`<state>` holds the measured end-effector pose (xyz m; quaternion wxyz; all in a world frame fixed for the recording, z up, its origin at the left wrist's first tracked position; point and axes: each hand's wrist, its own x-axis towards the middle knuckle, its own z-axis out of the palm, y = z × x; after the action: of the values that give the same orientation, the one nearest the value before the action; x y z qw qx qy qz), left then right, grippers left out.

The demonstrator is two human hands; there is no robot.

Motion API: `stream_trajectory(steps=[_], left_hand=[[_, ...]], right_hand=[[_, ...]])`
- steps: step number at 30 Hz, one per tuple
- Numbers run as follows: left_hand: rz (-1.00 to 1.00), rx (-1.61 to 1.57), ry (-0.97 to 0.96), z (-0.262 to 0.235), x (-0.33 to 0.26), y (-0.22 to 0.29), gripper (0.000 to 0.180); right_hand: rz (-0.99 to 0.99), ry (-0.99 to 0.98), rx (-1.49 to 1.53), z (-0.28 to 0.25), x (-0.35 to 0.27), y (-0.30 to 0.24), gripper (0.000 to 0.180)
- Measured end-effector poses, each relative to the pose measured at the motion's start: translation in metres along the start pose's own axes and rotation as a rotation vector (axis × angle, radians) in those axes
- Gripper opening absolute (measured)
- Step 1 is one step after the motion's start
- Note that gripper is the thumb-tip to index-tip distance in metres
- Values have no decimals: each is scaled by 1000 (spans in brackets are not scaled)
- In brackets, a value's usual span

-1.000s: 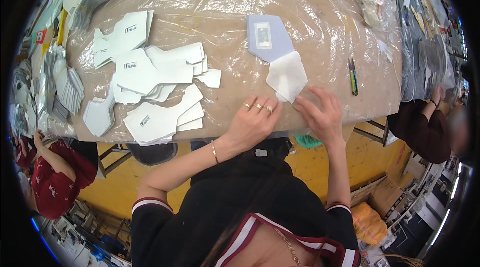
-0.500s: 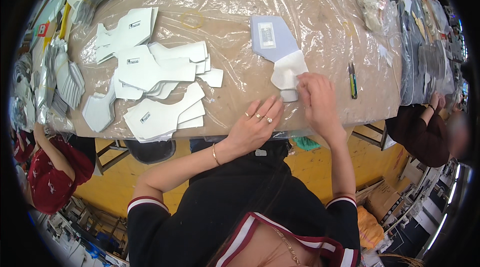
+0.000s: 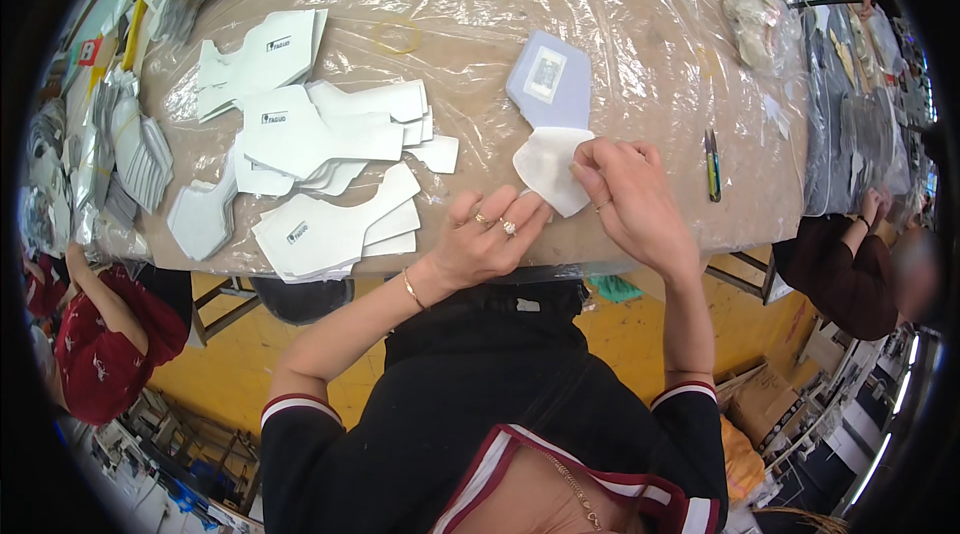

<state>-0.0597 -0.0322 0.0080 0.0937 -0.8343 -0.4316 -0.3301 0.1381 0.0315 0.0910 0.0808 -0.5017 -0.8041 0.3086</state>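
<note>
In front of me lies a flat lavender cut piece [image 3: 568, 110] with a pale rectangular label [image 3: 545, 73] on it. A white cut piece [image 3: 548, 162] adjoins its near end; whether the two are fastened together I cannot tell. My right hand [image 3: 640, 202] pinches the white piece's right edge between thumb and fingers. With curled fingers, my left hand [image 3: 490, 234] holds the near left corner of that piece, and the fingers hide the corner itself. Rings and a thin bracelet are on the left hand and wrist.
Stacks of white cut pieces [image 3: 320, 139] lie on the plastic-covered table [image 3: 470, 44] to the left. A slim dark and yellow-green tool [image 3: 712, 166] rests at the right. Bundles of grey pieces [image 3: 135, 159] line the left edge. Co-workers stand at both sides.
The white piece has been turned and pulled slightly left, and its narrow near end is now hidden. The lavender piece has swung round with it. My left hand has closed on the near corner.
</note>
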Motion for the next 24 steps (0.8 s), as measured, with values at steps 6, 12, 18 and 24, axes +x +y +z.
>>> stream_trajectory(steps=[6,12,18,24], left_hand=[[-87,-23,50,-8,5,-6,34],[-59,-49,62,-7,4,-6,30],[140,-144,-95,-9,-19,10,22],[115,-352,-275,-14,-31,3,26]], right_hand=[[-154,271,17,14,-9,-8,25],[-224,454,-35,31,-4,5,12],[-71,570,-69,31,42,20,9],[-76,495,-96,25,77,37,15]])
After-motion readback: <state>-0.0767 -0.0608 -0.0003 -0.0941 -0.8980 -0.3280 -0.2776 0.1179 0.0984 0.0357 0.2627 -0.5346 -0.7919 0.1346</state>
